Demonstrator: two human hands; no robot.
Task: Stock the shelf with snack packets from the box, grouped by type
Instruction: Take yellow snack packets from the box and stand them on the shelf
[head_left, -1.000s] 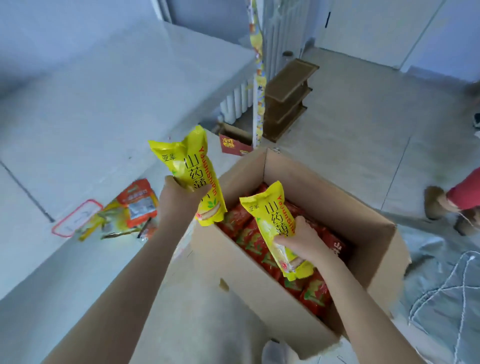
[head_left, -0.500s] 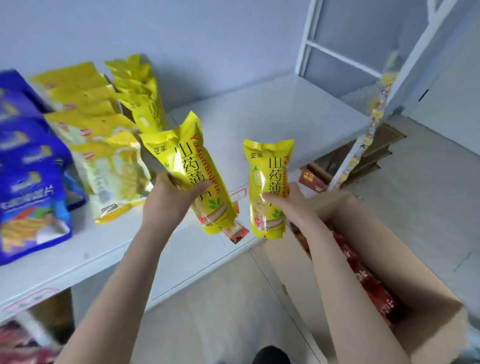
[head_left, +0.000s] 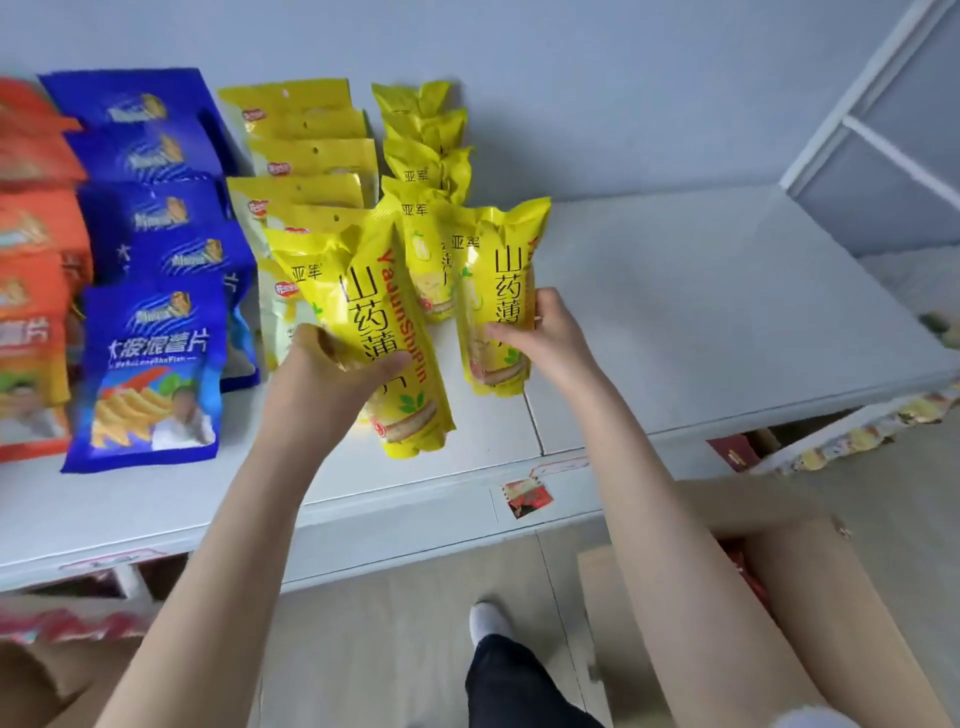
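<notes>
The left hand (head_left: 332, 371) grips a tall yellow yam-crisp packet (head_left: 371, 332) around its lower half, thumb across the front, the packet tilted with its top leaning left and its bottom edge at or just above the white shelf (head_left: 701, 312); contact there cannot be told. The right hand (head_left: 545, 338) clasps a second yellow yam-crisp packet (head_left: 501, 291) from its right side, held nearly upright, its bottom edge low over the shelf.

Between and just behind the two hands stands a row of matching yellow packets (head_left: 423, 156) running back to the wall. Left of the left hand are wider yellow bags (head_left: 306, 150) in a row, then blue crisp bags (head_left: 150, 332), then orange bags (head_left: 31, 270) at the frame edge. Right of the right hand the shelf is bare white surface.

Below the right forearm, on the floor, sits the open cardboard box (head_left: 810, 613), with a sliver of red packets (head_left: 743, 566) showing inside. A small red label (head_left: 527, 498) sticks on the shelf's front edge below the hands.
</notes>
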